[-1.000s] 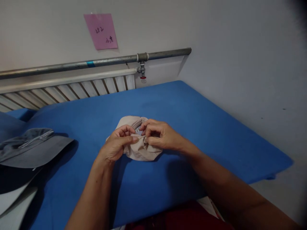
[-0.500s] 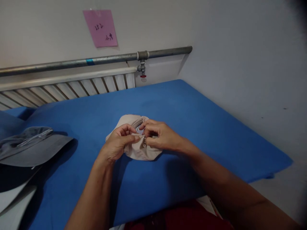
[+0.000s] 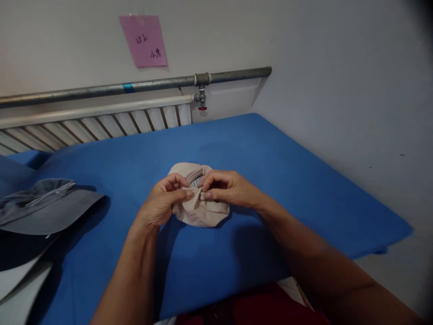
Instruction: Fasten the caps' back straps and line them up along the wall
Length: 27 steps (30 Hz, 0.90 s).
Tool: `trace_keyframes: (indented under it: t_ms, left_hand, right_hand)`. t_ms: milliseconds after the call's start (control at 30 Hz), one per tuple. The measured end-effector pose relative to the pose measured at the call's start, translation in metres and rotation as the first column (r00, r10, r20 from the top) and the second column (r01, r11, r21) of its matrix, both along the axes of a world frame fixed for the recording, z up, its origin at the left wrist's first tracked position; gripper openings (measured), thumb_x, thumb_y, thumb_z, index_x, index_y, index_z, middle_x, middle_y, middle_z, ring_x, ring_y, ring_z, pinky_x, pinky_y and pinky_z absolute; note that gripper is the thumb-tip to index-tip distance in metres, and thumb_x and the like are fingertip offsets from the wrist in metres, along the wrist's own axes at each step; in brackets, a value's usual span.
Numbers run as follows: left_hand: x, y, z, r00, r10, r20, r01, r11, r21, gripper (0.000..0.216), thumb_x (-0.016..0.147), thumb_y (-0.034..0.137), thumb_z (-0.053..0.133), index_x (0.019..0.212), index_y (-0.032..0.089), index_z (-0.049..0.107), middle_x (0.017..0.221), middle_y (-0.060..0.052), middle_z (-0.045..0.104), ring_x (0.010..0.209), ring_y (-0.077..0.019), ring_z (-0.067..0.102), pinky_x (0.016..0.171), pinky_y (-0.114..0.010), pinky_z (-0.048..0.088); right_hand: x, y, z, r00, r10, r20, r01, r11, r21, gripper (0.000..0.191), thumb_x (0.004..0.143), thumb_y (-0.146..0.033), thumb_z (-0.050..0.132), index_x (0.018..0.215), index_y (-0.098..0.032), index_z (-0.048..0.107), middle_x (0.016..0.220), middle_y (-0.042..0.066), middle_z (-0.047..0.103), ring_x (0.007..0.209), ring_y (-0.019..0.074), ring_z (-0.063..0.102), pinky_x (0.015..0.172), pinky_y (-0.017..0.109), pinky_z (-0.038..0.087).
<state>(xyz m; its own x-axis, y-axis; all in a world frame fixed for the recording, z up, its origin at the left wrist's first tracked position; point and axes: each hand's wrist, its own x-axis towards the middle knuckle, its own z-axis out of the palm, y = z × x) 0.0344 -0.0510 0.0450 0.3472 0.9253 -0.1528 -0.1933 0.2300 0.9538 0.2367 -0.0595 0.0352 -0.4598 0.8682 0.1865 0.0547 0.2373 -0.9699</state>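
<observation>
A beige cap lies on the blue table, its back opening turned toward me. My left hand pinches the cap's back strap from the left. My right hand pinches the same strap from the right, fingertips at a small buckle. The thumbs and forefingers of both hands nearly meet over the strap. Much of the cap's crown is hidden under my hands.
A grey cap rests on a pile of other caps at the table's left edge. A radiator and a metal pipe run along the back wall, under a pink note. A white wall bounds the table's right side.
My hands have stayed on the cap's strap, with the fingers working slightly closer together. The cap has barely shifted.
</observation>
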Motion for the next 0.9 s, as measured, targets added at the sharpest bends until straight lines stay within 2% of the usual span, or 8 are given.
trace_keyframes:
  t_ms: [167,333,467,633,800,900]
  left_hand:
    - [0.001,-0.001,-0.001,1.000,-0.007,-0.009,0.008,1.000,0.012,0.023,0.055,0.011,0.078,0.067,0.014,0.058,0.056,0.004,0.060,0.047,-0.0048,0.053,0.045,-0.013,0.042]
    - [-0.001,-0.001,-0.002,1.000,-0.001,-0.013,0.001,1.000,0.002,0.024,0.055,0.012,0.079,0.067,0.014,0.058,0.059,0.002,0.063,0.050,-0.0068,0.057,0.047,-0.015,0.044]
    - [-0.001,0.000,-0.003,1.000,0.025,-0.003,-0.025,1.000,-0.008,0.026,0.054,0.013,0.080,0.067,0.014,0.058,0.060,0.002,0.064,0.050,-0.0072,0.058,0.048,-0.016,0.045]
    - [-0.002,0.001,-0.002,1.000,0.020,-0.024,-0.020,1.000,-0.015,0.027,0.052,0.013,0.081,0.066,0.014,0.058,0.060,0.002,0.063,0.049,-0.0077,0.058,0.047,-0.016,0.044]
    - [-0.008,0.002,0.000,1.000,-0.004,-0.029,0.004,1.000,0.003,0.026,0.055,0.015,0.082,0.068,0.014,0.059,0.062,0.002,0.063,0.050,-0.0061,0.056,0.047,-0.015,0.043]
    - [-0.012,0.004,-0.001,0.998,-0.045,-0.041,0.045,0.999,0.013,0.025,0.058,0.018,0.082,0.071,0.014,0.061,0.067,0.001,0.064,0.054,-0.0063,0.056,0.050,-0.016,0.044]
  right_hand:
    - [-0.007,-0.003,-0.004,0.999,-0.046,-0.025,0.045,0.998,-0.053,0.012,0.074,-0.022,0.069,0.076,-0.017,0.058,0.079,-0.001,0.058,0.072,0.0111,0.054,0.066,0.025,0.044]
    - [-0.009,-0.007,0.002,0.996,-0.084,0.035,0.083,0.996,0.025,0.011,0.075,-0.023,0.067,0.078,-0.017,0.058,0.076,-0.002,0.055,0.070,0.0103,0.051,0.065,0.024,0.042]
    - [-0.008,-0.008,0.005,0.995,-0.098,0.036,0.097,0.995,0.027,0.015,0.074,-0.021,0.069,0.083,-0.017,0.057,0.076,-0.003,0.055,0.068,0.0100,0.050,0.063,0.024,0.041]
    - [-0.010,-0.009,0.005,0.987,-0.140,0.078,0.135,0.988,0.071,0.010,0.076,-0.021,0.066,0.080,-0.018,0.057,0.070,-0.004,0.051,0.063,0.0083,0.046,0.059,0.022,0.039]
    - [-0.001,-0.006,0.010,0.998,-0.067,0.018,0.067,0.998,-0.010,0.024,0.072,-0.020,0.068,0.095,-0.018,0.060,0.079,-0.002,0.058,0.069,0.0095,0.052,0.065,0.024,0.043]
    - [0.005,-0.004,0.013,0.999,-0.033,0.000,0.033,0.998,-0.062,0.027,0.070,-0.016,0.068,0.096,-0.017,0.059,0.081,-0.002,0.060,0.072,0.0092,0.054,0.067,0.024,0.043]
